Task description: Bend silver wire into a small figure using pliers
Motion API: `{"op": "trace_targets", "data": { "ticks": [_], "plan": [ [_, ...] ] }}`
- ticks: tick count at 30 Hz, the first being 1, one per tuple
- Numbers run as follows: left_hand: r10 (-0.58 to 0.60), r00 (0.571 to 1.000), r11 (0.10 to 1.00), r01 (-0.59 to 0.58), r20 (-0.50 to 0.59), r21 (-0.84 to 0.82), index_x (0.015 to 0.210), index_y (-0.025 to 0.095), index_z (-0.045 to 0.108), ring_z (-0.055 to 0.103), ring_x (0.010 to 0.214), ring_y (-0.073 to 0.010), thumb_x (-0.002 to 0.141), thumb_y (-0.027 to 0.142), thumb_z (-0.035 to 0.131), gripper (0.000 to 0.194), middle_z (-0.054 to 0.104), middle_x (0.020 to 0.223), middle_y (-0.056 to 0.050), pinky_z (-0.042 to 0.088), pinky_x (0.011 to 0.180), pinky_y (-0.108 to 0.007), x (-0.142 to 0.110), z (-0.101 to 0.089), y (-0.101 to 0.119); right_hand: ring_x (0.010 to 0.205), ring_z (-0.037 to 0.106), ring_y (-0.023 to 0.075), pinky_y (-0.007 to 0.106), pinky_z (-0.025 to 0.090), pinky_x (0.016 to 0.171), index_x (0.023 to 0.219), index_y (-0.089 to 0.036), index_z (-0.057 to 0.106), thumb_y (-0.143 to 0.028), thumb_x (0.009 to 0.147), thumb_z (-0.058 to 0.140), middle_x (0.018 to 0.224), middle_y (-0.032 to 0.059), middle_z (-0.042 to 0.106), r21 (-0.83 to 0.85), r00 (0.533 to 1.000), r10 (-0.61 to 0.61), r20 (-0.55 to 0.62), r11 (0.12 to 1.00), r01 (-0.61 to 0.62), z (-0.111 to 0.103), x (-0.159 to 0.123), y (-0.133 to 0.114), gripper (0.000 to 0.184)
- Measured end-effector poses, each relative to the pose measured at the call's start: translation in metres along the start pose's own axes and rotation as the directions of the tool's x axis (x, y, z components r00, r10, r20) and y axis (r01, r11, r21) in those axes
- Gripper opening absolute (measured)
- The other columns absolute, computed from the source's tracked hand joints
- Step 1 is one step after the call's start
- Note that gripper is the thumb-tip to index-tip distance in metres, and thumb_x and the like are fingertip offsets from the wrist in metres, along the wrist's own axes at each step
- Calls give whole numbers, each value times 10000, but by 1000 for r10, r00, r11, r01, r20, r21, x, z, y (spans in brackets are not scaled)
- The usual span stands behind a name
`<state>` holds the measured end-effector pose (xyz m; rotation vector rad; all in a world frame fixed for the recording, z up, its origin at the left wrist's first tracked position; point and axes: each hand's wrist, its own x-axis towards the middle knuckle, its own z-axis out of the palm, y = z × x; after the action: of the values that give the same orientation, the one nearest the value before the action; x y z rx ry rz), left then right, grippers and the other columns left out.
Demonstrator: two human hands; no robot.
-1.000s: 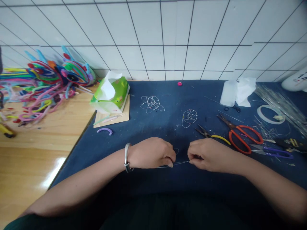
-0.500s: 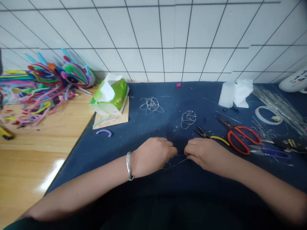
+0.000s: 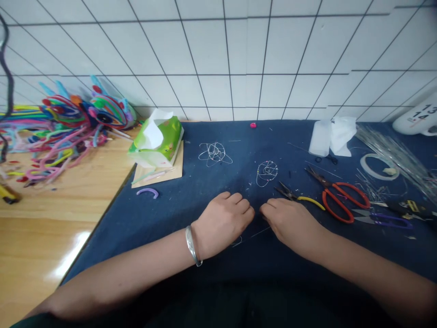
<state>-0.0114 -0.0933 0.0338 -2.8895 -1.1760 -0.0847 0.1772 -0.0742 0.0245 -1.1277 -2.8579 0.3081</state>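
Note:
My left hand (image 3: 226, 222), with a silver bangle at the wrist, is closed with its knuckles up over the dark blue cloth. Close by on the right, my right hand (image 3: 290, 224) has its fingers pinched together, fingertips facing the left ones. A thin wire (image 3: 256, 233) slants between the two hands, and a small curved end of it shows under the left palm. The fingertips' hold on the wire is hidden. Beyond the hands lie two tangled wire pieces, a silver one (image 3: 215, 153) and one with small beads (image 3: 267, 172).
Yellow-handled pliers (image 3: 296, 196), red-handled scissors (image 3: 336, 191) and purple snips (image 3: 385, 219) lie to the right. Farther right are a tape roll (image 3: 366, 172) and a wire bundle (image 3: 396, 150). A green tissue pack (image 3: 167, 136) and a purple curved piece (image 3: 148, 191) are at left.
My left hand has rolled, bringing its knuckles up and hiding its fingertips. The strand between the fingertips no longer shows. My right hand stays pinched in nearly the same place.

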Motion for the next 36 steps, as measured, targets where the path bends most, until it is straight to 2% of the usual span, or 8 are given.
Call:
{"op": "trace_targets", "data": {
  "ticks": [6,9,11,16,21,24,28,36],
  "plan": [
    [-113,993,992,110,-39,-67,782,146,552,487,698,-182,816,104,432,132,552,742,-46,401,607,-315,1,11,-7,688,496,108,249,360,632,756,-186,530,-144,782,478,718,-9,537,258,990,127,-59,960,-108,6,8,10,72],
    [-214,976,948,196,-48,-249,856,156,582,522,723,-167,837,135,430,155,578,764,-39,425,647,-298,3,17,-15,681,520,99,247,386,638,756,-211,556,-188,760,524,714,-30,563,479,969,242,-44,857,-192,7,13,15,39],
    [-294,955,877,247,-52,-412,871,171,597,543,739,-149,840,163,447,153,597,780,-25,434,684,-282,5,20,-19,627,528,95,243,408,594,755,-213,553,-227,756,528,677,-34,563,640,950,310,41,722,-263,8,14,17,29],
    [-434,894,523,347,107,-779,822,184,613,562,642,-103,810,218,505,114,612,701,9,450,625,-219,9,24,-21,608,568,109,265,481,587,778,-187,525,-281,735,555,650,-17,566,900,920,317,231,290,-326,12,16,16,108],
    [-468,832,100,385,298,-918,821,154,598,564,613,-93,777,238,538,113,595,683,-1,479,587,-201,12,31,-16,621,576,115,299,501,624,764,-175,510,-297,705,605,651,-9,576,952,913,299,276,48,-304,14,17,12,165],
    [-468,824,-17,352,319,-936,807,141,593,571,628,-93,762,237,558,112,588,689,-4,490,593,-204,14,31,-13,635,579,114,295,499,631,761,-173,508,-305,702,613,660,-7,580,955,907,312,282,4,-298,15,17,10,179],
    [-467,823,-86,323,324,-943,802,129,585,569,613,-85,758,231,569,113,587,666,0,492,595,-206,13,30,-10,649,580,114,291,495,634,758,-170,498,-315,708,612,671,-9,573,959,909,314,273,-9,-284,18,17,8,192],
    [-463,829,-70,319,314,-945,807,123,571,576,627,-83,780,219,548,103,599,691,-7,507,623,-227,14,30,-6,662,578,107,287,496,645,751,-168,474,-288,722,589,687,-10,558,958,905,326,273,-8,-287,21,17,7,169]
  ]
}}
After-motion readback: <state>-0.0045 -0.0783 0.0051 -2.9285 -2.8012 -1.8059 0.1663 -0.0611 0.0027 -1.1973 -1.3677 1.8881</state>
